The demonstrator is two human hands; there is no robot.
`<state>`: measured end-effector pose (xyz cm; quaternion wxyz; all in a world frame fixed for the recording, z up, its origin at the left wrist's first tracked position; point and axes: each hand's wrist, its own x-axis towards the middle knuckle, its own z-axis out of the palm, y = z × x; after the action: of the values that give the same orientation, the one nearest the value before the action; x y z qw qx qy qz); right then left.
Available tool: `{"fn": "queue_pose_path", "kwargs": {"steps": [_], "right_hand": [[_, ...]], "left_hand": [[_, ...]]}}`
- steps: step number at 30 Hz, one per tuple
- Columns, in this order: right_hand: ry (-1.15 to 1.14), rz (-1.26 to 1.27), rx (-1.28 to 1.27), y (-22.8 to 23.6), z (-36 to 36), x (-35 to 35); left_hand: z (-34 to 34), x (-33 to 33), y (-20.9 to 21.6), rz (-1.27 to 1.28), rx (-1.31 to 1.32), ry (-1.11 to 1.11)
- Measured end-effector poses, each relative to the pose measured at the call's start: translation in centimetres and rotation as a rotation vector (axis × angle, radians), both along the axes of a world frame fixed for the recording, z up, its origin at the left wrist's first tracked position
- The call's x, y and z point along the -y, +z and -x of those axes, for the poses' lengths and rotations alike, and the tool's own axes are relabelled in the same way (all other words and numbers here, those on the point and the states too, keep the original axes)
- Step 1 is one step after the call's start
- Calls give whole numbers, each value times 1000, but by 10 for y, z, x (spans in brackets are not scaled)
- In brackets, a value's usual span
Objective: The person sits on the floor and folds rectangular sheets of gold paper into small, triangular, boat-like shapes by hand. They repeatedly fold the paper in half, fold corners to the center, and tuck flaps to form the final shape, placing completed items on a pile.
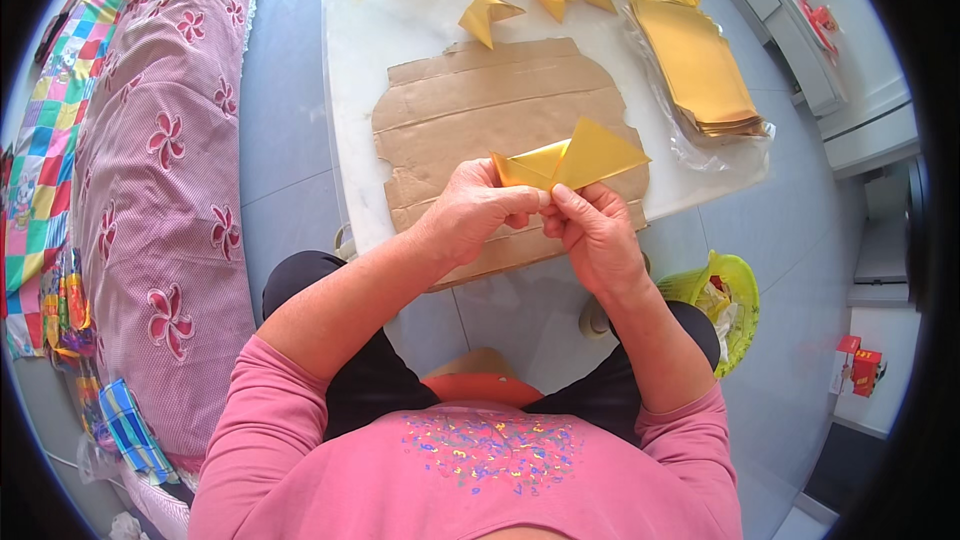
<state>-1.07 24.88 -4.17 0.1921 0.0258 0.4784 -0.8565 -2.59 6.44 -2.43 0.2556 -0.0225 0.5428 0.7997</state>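
Note:
A partly folded sheet of gold foil paper (600,152) is held up between my two hands, over the near part of a flattened piece of cardboard (490,90). My left hand (488,202) pinches its left end and lower edge. With thumb and fingers closed, my right hand (597,223) grips the lower edge near the middle, and the thumbs nearly meet there. A pointed flap stands up on the right side. Several finished-looking folded gold paper pieces (487,18) lie at the far side of the table.
A stack of flat gold paper (697,65) in clear plastic lies on the white table (360,10) at right. A green basket (742,315) with scraps stands on the floor by my right knee. To the left is a bed with a pink flowered cover (165,190).

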Motion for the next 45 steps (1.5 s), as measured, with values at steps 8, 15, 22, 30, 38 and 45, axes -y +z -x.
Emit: {"fn": "queue_pose_path", "kwargs": {"steps": [8,15,22,30,38,45], "right_hand": [[-90,-1,-8,2,-1,-2],[-100,5,-2,1,-1,-4],[-43,-10,30,4,-1,-6],[-169,-196,-109,3,-1,-9],[-336,-1302,-1544,19,14,-22],[-289,-1466,-1764,15,15,-15]], "left_hand": [[1,0,0,3,34,-3],[-1,-2,-2,-27,9,-13],[1,0,-4,-35,48,-29],[3,1,-5,19,52,-38],[7,4,-6,-91,183,-10],[3,2,-4,-175,275,-65]]}}
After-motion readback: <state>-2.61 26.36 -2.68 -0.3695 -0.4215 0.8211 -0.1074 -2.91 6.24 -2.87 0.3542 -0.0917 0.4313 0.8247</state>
